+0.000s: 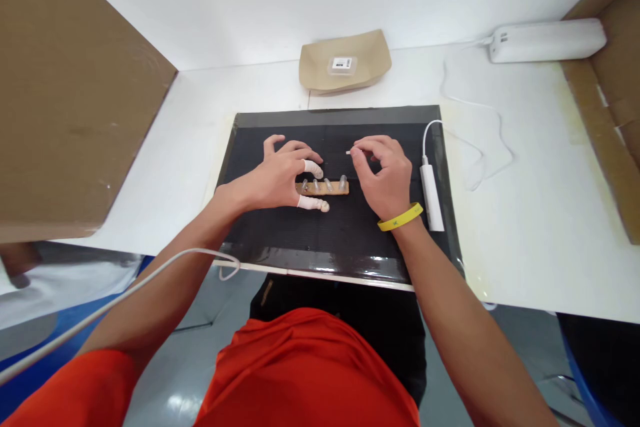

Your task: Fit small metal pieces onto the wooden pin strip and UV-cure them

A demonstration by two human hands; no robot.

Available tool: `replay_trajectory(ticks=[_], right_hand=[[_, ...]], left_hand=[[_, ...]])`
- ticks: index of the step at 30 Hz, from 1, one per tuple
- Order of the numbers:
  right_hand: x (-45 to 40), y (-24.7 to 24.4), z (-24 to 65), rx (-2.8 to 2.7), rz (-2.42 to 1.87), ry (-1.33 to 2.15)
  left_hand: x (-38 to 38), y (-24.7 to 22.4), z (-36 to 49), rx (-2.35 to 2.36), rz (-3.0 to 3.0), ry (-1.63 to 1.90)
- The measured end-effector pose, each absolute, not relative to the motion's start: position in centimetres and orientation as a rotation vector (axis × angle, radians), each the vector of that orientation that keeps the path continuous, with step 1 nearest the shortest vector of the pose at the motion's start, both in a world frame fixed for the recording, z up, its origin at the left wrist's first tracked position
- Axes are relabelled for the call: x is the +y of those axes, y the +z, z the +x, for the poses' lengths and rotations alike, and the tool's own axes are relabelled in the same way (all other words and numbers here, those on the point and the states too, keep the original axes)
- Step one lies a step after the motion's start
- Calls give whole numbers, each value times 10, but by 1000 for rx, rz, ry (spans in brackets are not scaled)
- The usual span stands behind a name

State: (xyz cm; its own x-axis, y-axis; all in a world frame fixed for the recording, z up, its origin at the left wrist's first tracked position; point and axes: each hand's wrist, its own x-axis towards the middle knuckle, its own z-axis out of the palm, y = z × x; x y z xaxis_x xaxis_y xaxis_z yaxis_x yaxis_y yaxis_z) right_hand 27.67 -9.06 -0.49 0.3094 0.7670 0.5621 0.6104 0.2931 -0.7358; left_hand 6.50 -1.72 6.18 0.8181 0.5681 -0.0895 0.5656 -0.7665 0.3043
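A small wooden strip [337, 189] with several clear, upright, tube-like pieces [343, 182] on it lies on the black mat [280, 240]. Around its left end is my left hand [287, 177], fingers apart, with pale covers on the thumb and index finger; its palm hides part of the strip. To the right and slightly above the strip, my right hand [385, 170] pinches a tiny white piece [349, 153] between thumb and index finger. A yellow band is on the right wrist.
A cardboard tray [313, 67] with a clear labelled box [343, 65] stands behind the mat. A white stick-shaped device [432, 197] with a cable lies right of my right hand. A white power strip [547, 40] is at the back right. Brown panels flank the table.
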Motion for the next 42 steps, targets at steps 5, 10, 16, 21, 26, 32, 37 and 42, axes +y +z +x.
replay_trajectory(ticks=[5, 10, 16, 21, 26, 32, 37, 42], right_hand=[[-91, -5, 276, -1385, -1394, 167], [-91, -5, 277, -1379, -1410, 172], [-91, -5, 277, -1373, -1398, 162], [-90, -5, 277, -1365, -1410, 187], [-90, -5, 277, -1369, -1411, 181], [-91, -5, 277, -1369, -1399, 156], [-91, -3, 276, -1368, -1406, 181], [-91, -5, 277, -1376, -1393, 163]], left_hand=[[-19, 64, 67, 847, 2706, 55], [-17, 62, 78, 769, 2727, 37], [-17, 62, 93, 690, 2754, -9], [-18, 59, 102, 673, 2778, -46], [-19, 56, 107, 688, 2785, -57], [-17, 62, 97, 738, 2799, 11], [-18, 62, 82, 765, 2802, 78], [-23, 57, 81, 790, 2809, 96]])
